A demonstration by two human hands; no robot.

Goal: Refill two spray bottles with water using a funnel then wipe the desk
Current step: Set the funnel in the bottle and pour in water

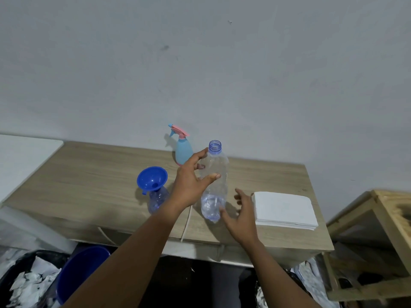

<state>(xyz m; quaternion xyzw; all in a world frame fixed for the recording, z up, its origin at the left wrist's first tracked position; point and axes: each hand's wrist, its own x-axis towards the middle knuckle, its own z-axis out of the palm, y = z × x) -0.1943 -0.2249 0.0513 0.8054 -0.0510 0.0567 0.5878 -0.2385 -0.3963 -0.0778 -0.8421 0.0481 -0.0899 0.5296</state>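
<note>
Far left of the fingers, blue funnel seated in a clear bottle on the wooden desk. Just beyond the fingertips, light-blue spray bottle by the wall. Left hand curled loosely around an uncapped water bottle, thumb touching it. Right hand spread open, thumb at the bottle's base. Right of those fingers, folded white cloth.
</note>
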